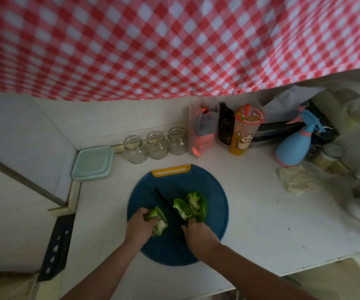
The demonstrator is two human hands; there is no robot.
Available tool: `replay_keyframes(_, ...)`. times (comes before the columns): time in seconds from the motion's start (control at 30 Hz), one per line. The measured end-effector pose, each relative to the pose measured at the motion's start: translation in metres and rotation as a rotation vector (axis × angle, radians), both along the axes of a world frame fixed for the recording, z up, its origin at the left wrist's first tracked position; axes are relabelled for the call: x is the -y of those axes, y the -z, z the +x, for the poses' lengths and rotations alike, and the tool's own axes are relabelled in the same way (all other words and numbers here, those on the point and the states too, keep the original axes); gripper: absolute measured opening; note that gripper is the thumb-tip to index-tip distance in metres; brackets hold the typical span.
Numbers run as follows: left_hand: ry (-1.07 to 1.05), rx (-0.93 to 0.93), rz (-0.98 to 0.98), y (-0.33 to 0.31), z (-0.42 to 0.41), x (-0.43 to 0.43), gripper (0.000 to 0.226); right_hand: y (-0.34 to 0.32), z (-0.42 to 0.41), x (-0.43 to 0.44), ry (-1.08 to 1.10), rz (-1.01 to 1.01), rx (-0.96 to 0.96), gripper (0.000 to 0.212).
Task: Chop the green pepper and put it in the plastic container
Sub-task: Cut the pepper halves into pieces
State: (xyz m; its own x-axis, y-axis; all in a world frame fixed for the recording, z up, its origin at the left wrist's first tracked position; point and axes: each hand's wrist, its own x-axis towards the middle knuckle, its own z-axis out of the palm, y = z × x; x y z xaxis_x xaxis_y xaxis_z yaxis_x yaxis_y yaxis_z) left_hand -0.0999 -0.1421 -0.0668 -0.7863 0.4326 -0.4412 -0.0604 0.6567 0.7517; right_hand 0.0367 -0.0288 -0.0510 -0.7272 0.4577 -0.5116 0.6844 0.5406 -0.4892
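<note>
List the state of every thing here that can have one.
green pepper: cut into three pieces, on the board.
knife: gripped by right hand, blade between pieces.
left hand: grips one pepper piece.
plastic container: lid on.
glass jars: open, no lids.

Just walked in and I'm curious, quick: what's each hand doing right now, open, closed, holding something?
Left hand: holding a green pepper piece on the cutting board.
Right hand: gripping the black knife.
</note>
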Motion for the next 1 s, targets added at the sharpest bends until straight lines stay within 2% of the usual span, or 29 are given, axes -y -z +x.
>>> replay_keyframes(0.2, 0.145, -0.047, -0.004, -0.012, -0.007, -0.005, 0.016, -0.013, 0.004, -0.002, 0.001, 0.026, -0.06, 0.04)
replay_keyframes(0.3, 0.195, -0.162, -0.097, -0.018, -0.008, -0.015, 0.043, -0.027, 0.01, -0.012, 0.037, 0.082, -0.126, 0.043)
replay_keyframes(0.37, 0.205, -0.251, -0.099, -0.028, -0.006, -0.025, 0.051, -0.035, 0.018, -0.022, 0.086, 0.103, -0.165, 0.042)
replay_keyframes(0.53, 0.405, -0.369, -0.031, -0.044, 0.006, -0.06, 0.044, -0.038, 0.052, -0.034, 0.206, 0.076, -0.192, 0.035)
replay_keyframes(0.77, 0.631, -0.342, -0.153, -0.043, 0.019, -0.108, 0.05, -0.026, 0.077, -0.049, 0.323, 0.065, -0.178, 0.031)
replay_keyframes(0.87, 0.662, -0.323, -0.148, -0.04, 0.024, -0.123, 0.042, -0.024, 0.082, -0.057, 0.349, 0.061, -0.162, 0.032)
replay_keyframes(1.0, 0.604, -0.273, -0.179, -0.045, 0.027, -0.142, 0.024, -0.018, 0.089, -0.059, 0.365, 0.059, -0.149, 0.032)
